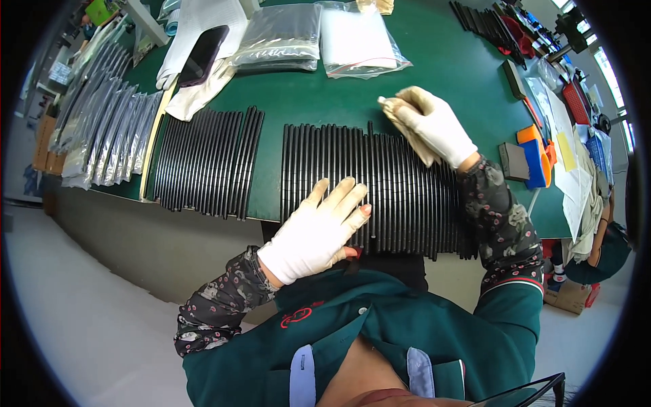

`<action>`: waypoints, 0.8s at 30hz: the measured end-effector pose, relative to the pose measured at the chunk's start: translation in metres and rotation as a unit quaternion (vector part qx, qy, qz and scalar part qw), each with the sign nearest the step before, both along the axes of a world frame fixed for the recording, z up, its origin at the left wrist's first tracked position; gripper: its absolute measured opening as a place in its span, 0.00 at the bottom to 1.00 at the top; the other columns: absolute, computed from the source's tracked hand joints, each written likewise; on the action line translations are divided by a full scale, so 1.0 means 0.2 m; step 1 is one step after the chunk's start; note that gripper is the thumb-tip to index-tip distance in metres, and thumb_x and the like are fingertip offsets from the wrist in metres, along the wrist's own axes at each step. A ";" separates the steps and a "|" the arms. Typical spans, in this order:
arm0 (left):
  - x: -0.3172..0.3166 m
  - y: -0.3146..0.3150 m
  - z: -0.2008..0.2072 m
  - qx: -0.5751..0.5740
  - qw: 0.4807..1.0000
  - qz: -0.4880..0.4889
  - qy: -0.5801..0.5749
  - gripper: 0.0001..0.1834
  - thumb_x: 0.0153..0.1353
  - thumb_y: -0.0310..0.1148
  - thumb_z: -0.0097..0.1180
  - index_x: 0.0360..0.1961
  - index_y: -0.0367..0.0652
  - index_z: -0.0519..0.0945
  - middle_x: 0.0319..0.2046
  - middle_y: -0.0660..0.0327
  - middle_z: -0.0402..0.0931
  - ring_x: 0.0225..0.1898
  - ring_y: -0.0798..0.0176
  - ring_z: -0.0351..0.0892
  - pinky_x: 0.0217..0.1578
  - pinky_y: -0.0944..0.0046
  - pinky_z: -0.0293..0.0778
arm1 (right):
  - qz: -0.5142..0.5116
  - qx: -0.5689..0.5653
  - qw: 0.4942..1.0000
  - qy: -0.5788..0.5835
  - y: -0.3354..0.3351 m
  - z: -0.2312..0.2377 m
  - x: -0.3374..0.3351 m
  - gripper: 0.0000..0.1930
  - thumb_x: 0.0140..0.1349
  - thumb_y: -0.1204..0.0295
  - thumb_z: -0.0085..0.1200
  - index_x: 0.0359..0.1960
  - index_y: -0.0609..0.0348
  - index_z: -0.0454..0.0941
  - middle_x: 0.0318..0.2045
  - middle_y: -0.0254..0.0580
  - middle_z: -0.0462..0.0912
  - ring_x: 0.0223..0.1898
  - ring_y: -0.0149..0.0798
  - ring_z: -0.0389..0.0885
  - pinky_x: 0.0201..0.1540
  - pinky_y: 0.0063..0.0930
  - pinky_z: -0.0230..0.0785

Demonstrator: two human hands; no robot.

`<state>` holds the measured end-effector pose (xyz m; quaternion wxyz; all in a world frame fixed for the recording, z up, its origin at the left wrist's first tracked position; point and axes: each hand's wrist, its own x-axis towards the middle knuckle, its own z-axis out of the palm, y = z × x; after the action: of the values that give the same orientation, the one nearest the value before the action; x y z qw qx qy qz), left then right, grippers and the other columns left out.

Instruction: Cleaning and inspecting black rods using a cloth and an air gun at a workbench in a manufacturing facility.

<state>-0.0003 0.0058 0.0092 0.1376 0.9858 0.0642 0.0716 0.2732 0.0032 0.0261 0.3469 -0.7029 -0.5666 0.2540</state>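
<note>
A wide row of slim black rods (pixel 400 197) lies side by side on the green table (pixel 339 102) in front of me. One rod near the middle sticks out farther at the back. My left hand (pixel 315 234), in a white glove with bare fingertips showing, rests with fingers spread on the near left part of this row. Above the row's far right part, my right hand (pixel 441 129), also gloved, is closed on a folded cream cloth (pixel 408 129). To the left lies a smaller group of black rods (pixel 203 163), a few of them slightly apart.
Bagged rods (pixel 112 136) are stacked at the left. A dark phone (pixel 203 55) lies on a pale cloth and papers. Two plastic bags (pixel 281 34) of sheets sit at the back. An orange and blue tape dispenser (pixel 537 159) and a grey block (pixel 513 161) stand right. Another person sits far right.
</note>
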 end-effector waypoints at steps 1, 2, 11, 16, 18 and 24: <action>0.00 -0.01 0.00 0.010 1.000 0.009 0.002 0.45 0.38 0.48 0.71 0.58 0.39 0.69 0.61 0.48 0.63 0.65 0.44 0.61 0.61 0.42 0.59 | 0.002 0.033 0.998 -0.060 0.04 0.01 -0.04 0.16 0.64 0.60 0.53 0.43 0.61 0.79 0.39 0.47 0.83 0.42 0.44 0.82 0.49 0.32 0.73; 0.01 -0.02 0.03 -0.009 1.000 0.000 -0.001 0.45 0.37 0.47 0.71 0.58 0.39 0.69 0.61 0.48 0.63 0.65 0.44 0.61 0.61 0.42 0.60 | 0.016 0.054 0.994 -0.089 0.07 0.00 -0.07 0.15 0.64 0.60 0.53 0.41 0.59 0.80 0.38 0.46 0.83 0.41 0.45 0.82 0.47 0.33 0.73; 0.11 -0.06 -0.01 -0.042 0.998 -0.019 -0.032 0.40 0.43 0.42 0.70 0.57 0.41 0.69 0.61 0.51 0.65 0.64 0.48 0.63 0.61 0.44 0.61 | 0.179 0.080 0.961 -0.197 0.12 -0.06 -0.11 0.05 0.60 0.70 0.58 0.36 0.53 0.83 0.32 0.35 0.82 0.36 0.38 0.80 0.43 0.29 0.73; 0.11 -0.10 0.00 -0.063 0.994 -0.082 -0.035 0.42 0.41 0.44 0.69 0.59 0.42 0.69 0.62 0.53 0.63 0.65 0.50 0.60 0.62 0.46 0.60 | 0.223 0.230 0.925 -0.205 0.02 0.03 -0.24 0.06 0.57 0.68 0.58 0.35 0.52 0.81 0.27 0.35 0.81 0.31 0.40 0.79 0.36 0.32 0.73; 0.09 -0.11 -0.04 -0.315 0.944 -0.048 0.090 0.41 0.43 0.42 0.68 0.60 0.43 0.69 0.62 0.54 0.62 0.66 0.50 0.59 0.64 0.49 0.58 | 0.395 0.159 0.885 -0.191 -0.10 0.05 -0.41 0.04 0.56 0.67 0.58 0.31 0.50 0.79 0.27 0.35 0.81 0.28 0.41 0.80 0.30 0.32 0.74; 0.11 -0.12 -0.01 -0.067 0.991 -0.114 0.016 0.38 0.45 0.40 0.67 0.59 0.42 0.71 0.63 0.53 0.61 0.67 0.51 0.58 0.66 0.51 0.54 | 0.218 0.174 0.925 -0.259 0.27 -0.11 -0.21 0.05 0.60 0.68 0.56 0.32 0.55 0.77 0.27 0.36 0.82 0.30 0.38 0.83 0.32 0.30 0.76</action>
<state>0.0227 -0.0180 0.0062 0.2097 0.9762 -0.0421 0.0352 0.2321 0.0571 0.0032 0.2408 -0.5322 -0.8111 0.0296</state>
